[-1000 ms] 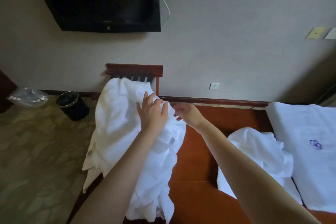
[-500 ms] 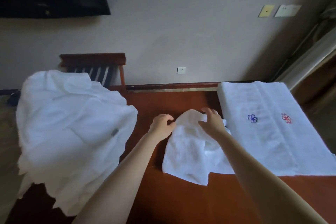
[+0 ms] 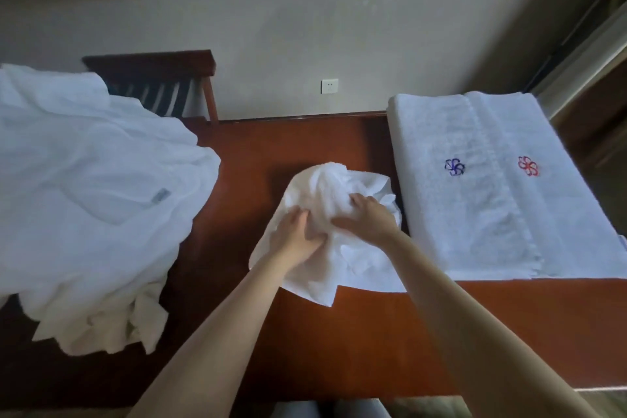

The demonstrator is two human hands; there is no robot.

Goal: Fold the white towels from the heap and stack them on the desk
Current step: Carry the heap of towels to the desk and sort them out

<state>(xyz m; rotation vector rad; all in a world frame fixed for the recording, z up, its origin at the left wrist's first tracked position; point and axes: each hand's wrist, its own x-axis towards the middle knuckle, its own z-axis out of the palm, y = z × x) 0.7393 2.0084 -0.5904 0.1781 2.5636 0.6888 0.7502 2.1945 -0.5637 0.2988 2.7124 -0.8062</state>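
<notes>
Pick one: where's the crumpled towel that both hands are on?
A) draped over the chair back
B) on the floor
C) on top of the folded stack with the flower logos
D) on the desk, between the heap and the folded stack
D: the crumpled towel lies on the desk, heap to its left, folded stack to its right, left hand and right hand gripping it.

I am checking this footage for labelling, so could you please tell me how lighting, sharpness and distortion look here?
Head view: dim, the desk darkest at its left; the towel heap looks soft, almost textureless; the left hand and right hand on the crumpled towel are slightly smeared; wide-lens stretch splays the folded towels, though their embroidered flowers read clearly.
</notes>
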